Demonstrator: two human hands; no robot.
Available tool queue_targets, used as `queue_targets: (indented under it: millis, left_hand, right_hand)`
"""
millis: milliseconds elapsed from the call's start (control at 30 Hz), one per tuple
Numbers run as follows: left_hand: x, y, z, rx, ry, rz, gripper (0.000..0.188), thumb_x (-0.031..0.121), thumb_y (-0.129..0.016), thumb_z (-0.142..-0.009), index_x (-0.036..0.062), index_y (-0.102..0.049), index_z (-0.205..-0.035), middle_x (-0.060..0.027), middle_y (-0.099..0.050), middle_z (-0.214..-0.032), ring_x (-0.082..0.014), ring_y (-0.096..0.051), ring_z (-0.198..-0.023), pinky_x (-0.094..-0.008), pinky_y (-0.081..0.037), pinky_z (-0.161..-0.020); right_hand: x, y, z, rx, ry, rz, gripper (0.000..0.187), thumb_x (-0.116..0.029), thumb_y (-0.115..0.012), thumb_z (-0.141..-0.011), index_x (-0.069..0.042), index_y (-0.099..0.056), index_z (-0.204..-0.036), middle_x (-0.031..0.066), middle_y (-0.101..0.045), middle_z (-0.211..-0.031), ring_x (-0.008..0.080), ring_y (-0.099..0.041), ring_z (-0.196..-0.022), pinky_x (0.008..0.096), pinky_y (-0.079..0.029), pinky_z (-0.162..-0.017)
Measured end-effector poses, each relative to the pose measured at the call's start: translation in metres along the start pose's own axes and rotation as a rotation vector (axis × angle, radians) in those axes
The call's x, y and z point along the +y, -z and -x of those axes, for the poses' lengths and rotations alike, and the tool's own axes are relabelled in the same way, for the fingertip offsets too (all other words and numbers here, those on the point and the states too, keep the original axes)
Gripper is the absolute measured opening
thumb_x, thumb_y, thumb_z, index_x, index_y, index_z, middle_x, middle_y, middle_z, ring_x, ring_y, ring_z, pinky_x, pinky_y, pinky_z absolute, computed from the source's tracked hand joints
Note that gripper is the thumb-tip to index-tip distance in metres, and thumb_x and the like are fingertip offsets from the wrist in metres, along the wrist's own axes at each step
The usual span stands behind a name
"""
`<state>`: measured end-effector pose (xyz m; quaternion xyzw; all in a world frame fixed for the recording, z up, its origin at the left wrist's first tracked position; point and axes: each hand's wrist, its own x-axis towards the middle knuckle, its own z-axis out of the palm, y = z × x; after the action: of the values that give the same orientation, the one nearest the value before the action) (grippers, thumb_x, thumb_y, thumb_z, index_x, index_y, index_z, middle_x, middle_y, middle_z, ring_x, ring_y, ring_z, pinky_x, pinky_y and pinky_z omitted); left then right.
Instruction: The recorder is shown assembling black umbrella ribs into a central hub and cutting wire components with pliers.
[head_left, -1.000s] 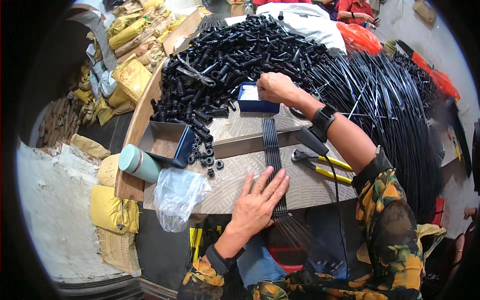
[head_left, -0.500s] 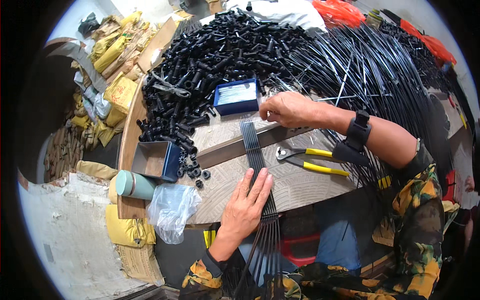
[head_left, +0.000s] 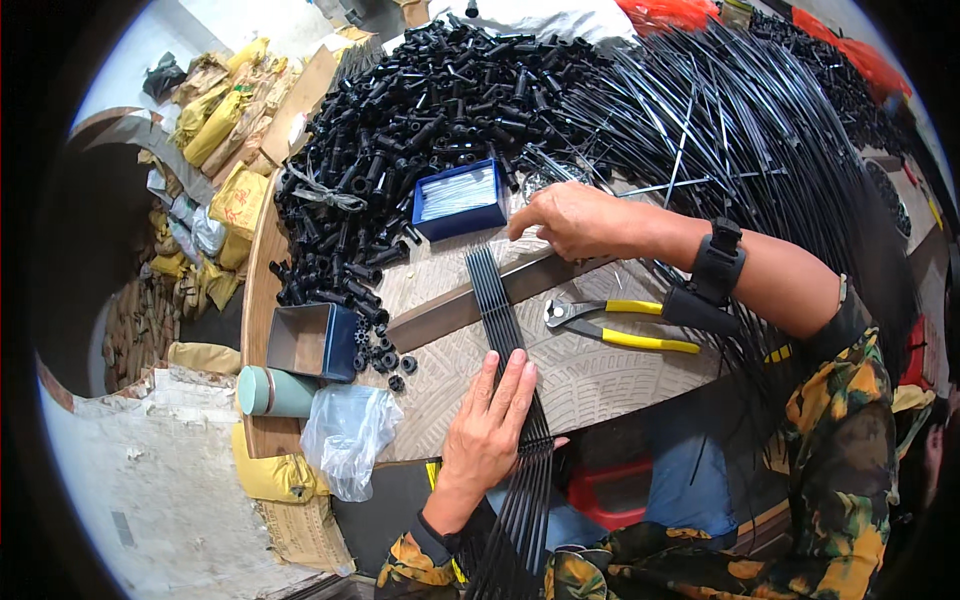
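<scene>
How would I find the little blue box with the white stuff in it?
Look at the wooden table and the big pile of short black tubes at its far side. At the near edge of that pile, just left of the right hand, sits the blue box. It holds white strips, whereas the other blue box, nearer the left edge, is empty and brown inside.

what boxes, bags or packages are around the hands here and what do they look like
Blue box: left of the right hand, open, rectangular, pale contents.
Second blue box: table's left edge, open, brown inside.
Clear plastic bag: left of the left hand, crumpled.
Yellow sacks: upper left, beyond the table, stacked.
</scene>
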<state>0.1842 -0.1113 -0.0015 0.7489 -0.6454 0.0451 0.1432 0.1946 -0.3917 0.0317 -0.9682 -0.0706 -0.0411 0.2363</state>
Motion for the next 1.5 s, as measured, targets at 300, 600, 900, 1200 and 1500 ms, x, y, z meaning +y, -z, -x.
queue_targets:
  millis: [300, 600, 900, 1200, 1500]
  left_hand:
    - [0.000, -0.001, 0.001, -0.043, 0.124, -0.094, 0.055, 0.006, -0.045, -0.078, 0.0114, -0.039, -0.133, -0.0043, -0.036, -0.140, -0.0301, -0.034, -0.128, -0.0456, -0.033, -0.100]
    - [-0.002, -0.002, 0.001, 0.024, 0.059, -0.071, 0.054, 0.007, -0.047, -0.077, 0.0067, -0.041, -0.131, -0.0088, -0.037, -0.139, -0.0301, -0.036, -0.126, -0.0411, -0.035, -0.100]
    - [-0.005, -0.002, 0.009, 0.095, 0.052, -0.022, 0.054, 0.007, -0.047, -0.076, 0.0062, -0.043, -0.129, -0.0085, -0.037, -0.139, -0.0288, -0.038, -0.125, -0.0384, -0.036, -0.100]
    - [-0.009, -0.011, 0.017, 0.176, 0.023, -0.084, 0.058, 0.018, -0.052, -0.076, 0.0082, -0.040, -0.132, -0.0153, -0.037, -0.137, -0.0273, -0.040, -0.124, -0.0372, -0.033, -0.100]
    - [-0.012, -0.016, 0.027, 0.237, 0.055, -0.091, 0.078, 0.042, -0.062, -0.067, 0.0049, -0.040, -0.132, -0.0188, -0.043, -0.131, -0.0286, -0.045, -0.119, -0.0385, -0.031, -0.099]
  right_hand:
    - [-0.008, -0.002, -0.005, 0.023, 0.015, 0.113, 0.038, 0.000, -0.057, -0.069, -0.011, -0.063, -0.104, 0.0143, -0.064, -0.089, 0.0286, -0.062, -0.085, 0.0389, -0.048, -0.072]
    - [-0.005, -0.007, -0.010, 0.055, -0.023, 0.169, 0.014, -0.015, -0.059, -0.079, -0.013, -0.065, -0.092, 0.0079, -0.064, -0.084, 0.0263, -0.062, -0.081, 0.0383, -0.047, -0.066]
    - [-0.025, 0.000, -0.019, 0.112, 0.027, 0.172, 0.012, -0.019, -0.059, -0.080, -0.012, -0.066, -0.086, 0.0060, -0.063, -0.083, 0.0250, -0.061, -0.078, 0.0357, -0.047, -0.066]
    - [-0.031, -0.007, -0.024, 0.050, -0.031, 0.038, 0.012, -0.014, -0.057, -0.083, -0.005, -0.063, -0.087, 0.0095, -0.063, -0.083, 0.0238, -0.061, -0.077, 0.0329, -0.047, -0.068]
    - [-0.031, -0.011, -0.022, 0.063, -0.048, 0.094, 0.008, -0.014, -0.058, -0.083, -0.008, -0.062, -0.087, 0.0051, -0.061, -0.085, 0.0203, -0.061, -0.072, 0.0308, -0.047, -0.064]
